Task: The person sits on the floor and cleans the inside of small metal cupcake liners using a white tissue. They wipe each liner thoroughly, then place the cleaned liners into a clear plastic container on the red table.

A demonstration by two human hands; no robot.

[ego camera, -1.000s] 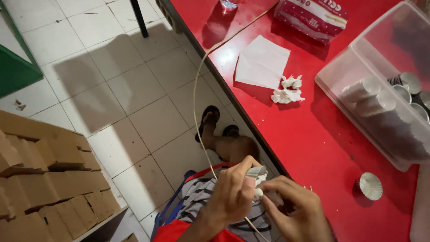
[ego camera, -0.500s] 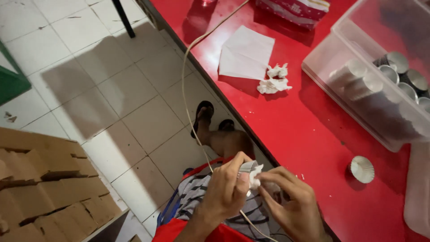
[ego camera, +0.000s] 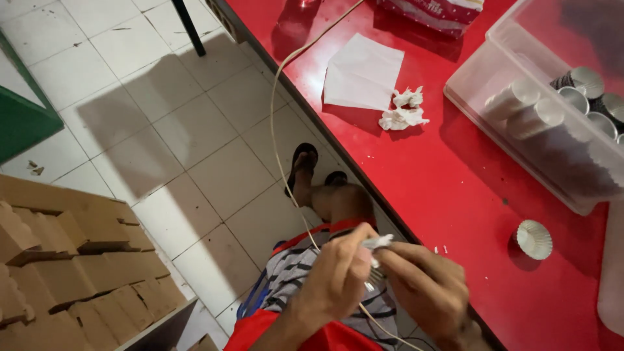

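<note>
My left hand [ego camera: 338,279] and my right hand [ego camera: 429,292] meet over my lap at the bottom of the head view. Between the fingertips of both sits a small white crinkled paper piece [ego camera: 379,243]. It looks like a paper baking cup, but I cannot tell for sure. One loose fluted white paper cup [ego camera: 534,238] lies on the red table [ego camera: 468,162], right of my hands. A clear plastic tub [ego camera: 520,149] at the upper right holds stacks of white and dark paper cups [ego camera: 543,114].
A flat white sheet [ego camera: 364,71] and crumpled tissue [ego camera: 403,110] lie on the table, with a red patterned packet [ego camera: 432,12] beyond. A thin cable [ego camera: 276,130] hangs from the table to my lap. Cardboard boxes [ego camera: 71,260] stand at the left on the tiled floor.
The view has shifted slightly, so the table and tub sit further left and lower. My hands stay together over my lap and keep working the small white paper piece.
</note>
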